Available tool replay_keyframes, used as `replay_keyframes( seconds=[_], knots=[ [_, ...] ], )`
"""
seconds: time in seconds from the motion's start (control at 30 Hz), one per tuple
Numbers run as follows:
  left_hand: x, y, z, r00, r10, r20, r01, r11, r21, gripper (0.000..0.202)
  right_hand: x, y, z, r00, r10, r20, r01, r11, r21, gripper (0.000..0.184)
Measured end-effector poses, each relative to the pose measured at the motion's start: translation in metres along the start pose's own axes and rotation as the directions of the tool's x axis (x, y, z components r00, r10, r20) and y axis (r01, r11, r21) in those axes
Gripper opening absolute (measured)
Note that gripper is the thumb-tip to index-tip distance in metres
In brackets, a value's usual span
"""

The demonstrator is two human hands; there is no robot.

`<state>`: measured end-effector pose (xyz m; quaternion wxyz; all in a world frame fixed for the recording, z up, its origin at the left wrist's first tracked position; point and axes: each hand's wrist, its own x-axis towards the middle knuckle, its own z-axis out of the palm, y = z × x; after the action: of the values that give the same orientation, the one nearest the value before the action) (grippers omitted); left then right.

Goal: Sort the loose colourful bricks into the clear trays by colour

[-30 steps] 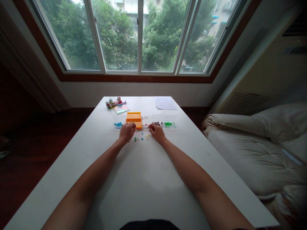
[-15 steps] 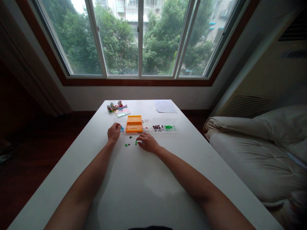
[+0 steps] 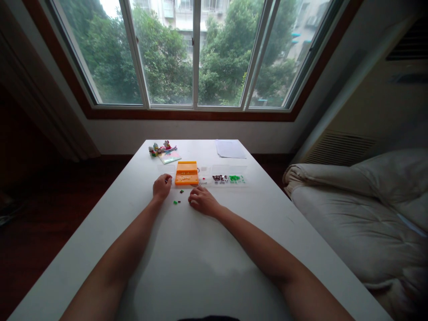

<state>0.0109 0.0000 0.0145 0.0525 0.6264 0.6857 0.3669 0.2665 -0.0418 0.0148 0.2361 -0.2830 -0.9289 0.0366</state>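
Both my forearms reach out over a white table. My left hand is curled closed just left of an orange tray; what its fingers hold is hidden. My right hand rests palm down with its fingers curled over a few small loose bricks; I cannot see what is under it. A green brick and two dark bricks lie between my hands. A clear tray of dark red and green bricks stands right of the orange tray.
Small toy figures and a coloured leaflet lie at the table's far left, a sheet of paper at the far right. A bed with a pale quilt stands close on the right. A wide window fills the wall beyond.
My right hand came left and nearer, off the tray row and onto the loose bricks. My left hand went out to the left, then back beside the orange tray, hiding the blue bricks.
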Motion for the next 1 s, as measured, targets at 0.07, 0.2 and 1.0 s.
replay_keyframes(
  seconds=[0.07, 0.2, 1.0],
  knots=[
    [-0.003, 0.005, 0.002, 0.998, 0.064, 0.025, -0.064, 0.998, -0.001, 0.023, 0.000, -0.001, 0.000, 1.000, 0.008, 0.001, -0.008, 1.000, 0.003, 0.008],
    [-0.008, 0.013, 0.006, 0.971, 0.189, 0.146, -0.188, 0.982, -0.021, 0.022, -0.001, 0.001, 0.002, 1.000, 0.024, -0.001, -0.024, 1.000, 0.003, 0.006],
    [-0.004, 0.007, -0.006, 0.828, 0.292, 0.479, -0.320, 0.947, -0.024, 0.021, -0.053, 0.135, -0.042, 0.232, 0.670, -0.705, -0.767, 0.572, 0.291, 0.020]
  ],
)
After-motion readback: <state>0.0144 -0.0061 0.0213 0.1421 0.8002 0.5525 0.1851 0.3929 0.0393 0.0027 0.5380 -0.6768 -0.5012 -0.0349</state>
